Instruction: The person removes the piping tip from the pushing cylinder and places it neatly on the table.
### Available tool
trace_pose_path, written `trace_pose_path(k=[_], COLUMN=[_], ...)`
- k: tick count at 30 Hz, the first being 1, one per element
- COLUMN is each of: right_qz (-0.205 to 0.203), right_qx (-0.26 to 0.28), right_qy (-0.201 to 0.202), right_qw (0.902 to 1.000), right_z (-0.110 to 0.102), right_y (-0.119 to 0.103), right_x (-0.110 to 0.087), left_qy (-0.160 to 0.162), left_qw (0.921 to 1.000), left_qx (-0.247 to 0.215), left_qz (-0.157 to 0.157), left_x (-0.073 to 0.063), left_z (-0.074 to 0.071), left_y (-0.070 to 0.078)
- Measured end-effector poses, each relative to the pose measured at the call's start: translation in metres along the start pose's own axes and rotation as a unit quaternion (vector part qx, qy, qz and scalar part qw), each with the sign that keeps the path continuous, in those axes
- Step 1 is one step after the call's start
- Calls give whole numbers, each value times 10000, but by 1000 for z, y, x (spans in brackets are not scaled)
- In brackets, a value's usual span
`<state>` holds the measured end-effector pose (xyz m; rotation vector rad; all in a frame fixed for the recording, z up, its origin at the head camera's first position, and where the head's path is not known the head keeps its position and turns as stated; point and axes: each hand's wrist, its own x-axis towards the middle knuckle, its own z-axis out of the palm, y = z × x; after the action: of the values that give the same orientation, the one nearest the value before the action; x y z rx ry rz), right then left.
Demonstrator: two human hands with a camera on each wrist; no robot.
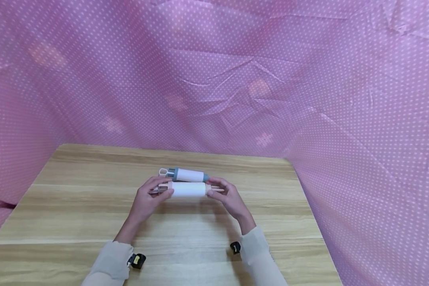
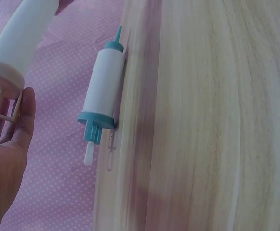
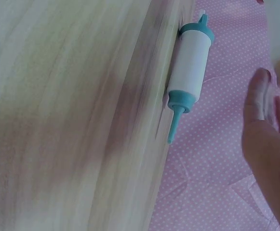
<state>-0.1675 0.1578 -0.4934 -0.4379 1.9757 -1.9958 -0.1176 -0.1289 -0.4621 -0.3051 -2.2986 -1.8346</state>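
Tabletop: light wood grain, with streaks running from left edge to right edge; both far corners were in view, and the near edge lay outside the head view.
Cloth: pink fabric with white dots hung creased behind the far edge and along both side edges, with paler flower shapes scattered on it.
Teal-ended tube: this white-barrelled piece lay on its side near the far edge, about midway between the side edges, nozzle toward the right edge, white loop handle toward the left.
Pink-ended tube: the matching piece was held off the tabletop, level and roughly parallel to the teal one, on its near-edge side – apart from it in the wrist views.
Left hand: it grasped the pink-ended tube by its collar and handle end.
Right hand: it pinched the nozzle end, thumb on the near side.
In the way: from the head view, the left fingers partly covered the handle end – and the right fingertips met the teal nozzle's outline.
Wrists: pale sleeves and small black devices sat toward the near edge.
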Motion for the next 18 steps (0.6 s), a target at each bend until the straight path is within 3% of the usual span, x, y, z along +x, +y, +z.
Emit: trace_pose_path(k=[5, 18], right_qz=[174, -148], right_qx=[254, 451], right_qy=[-209, -198], right_qw=[9993, 9987], right_z=[-1, -2], right_y=[1, 1], right_x=[-1, 0], left_qy=[-7, 0], left_qw=[10000, 10000], left_qx=[4, 3], left_qz=[18, 66], left_x=[1, 2], left_z=[-1, -1], left_y=[-1, -3])
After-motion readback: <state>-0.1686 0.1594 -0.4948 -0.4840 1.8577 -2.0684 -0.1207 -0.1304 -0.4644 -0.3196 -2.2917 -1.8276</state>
